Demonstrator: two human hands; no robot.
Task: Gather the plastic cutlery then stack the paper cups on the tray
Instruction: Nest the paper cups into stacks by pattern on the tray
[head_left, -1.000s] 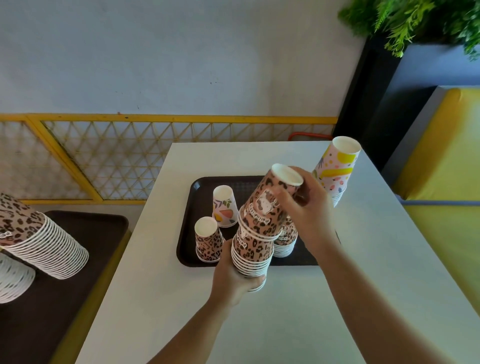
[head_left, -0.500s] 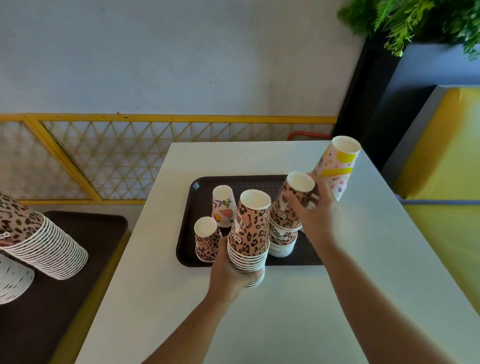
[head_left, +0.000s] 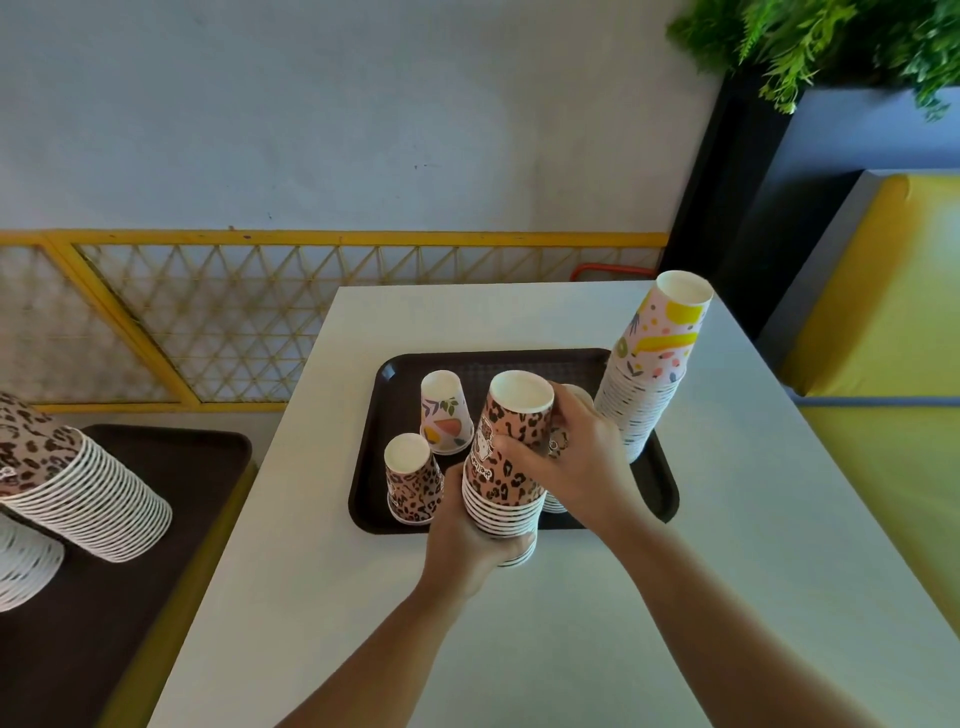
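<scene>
The fingers (head_left: 511, 453) of the right hand (head_left: 576, 462) curl round the upper part of a nested stack of leopard-print paper cups (head_left: 511, 457), thumb toward the camera, the other fingers hidden behind the cup wall. The left hand (head_left: 467, 545) grips the same stack from below, its fingers (head_left: 522, 544) wrapped under the white rolled rims at the bottom. The stack stands mouth down, slightly tilted, at the near edge of a dark brown rectangular plastic tray (head_left: 660, 488), its lowest rims overhanging onto the white worktop (head_left: 727, 519).

Behind the right hand, a second short pile of leopard-print cups (head_left: 557, 447) is mostly hidden; whether the hand touches it cannot be told. On the tray to the left stand two single upturned cups, just beside one another: a small leopard-print paper cup (head_left: 410, 480) nearer the camera, and a white paper cup with leaf and fruit print (head_left: 445, 413) behind it. At the tray's right edge rises a tall leaning stack of pink paper cups with yellow and dotted shapes (head_left: 652, 364).

On the far left, a second dark tray (head_left: 156, 493) on a lower surface carries a long tilted column of leopard-print cups (head_left: 67, 493). A yellow lattice railing (head_left: 208, 322) runs beyond the worktop, below a pale wall; green foliage (head_left: 831, 36) hangs at top right above a yellow cushioned seat (head_left: 883, 312).
</scene>
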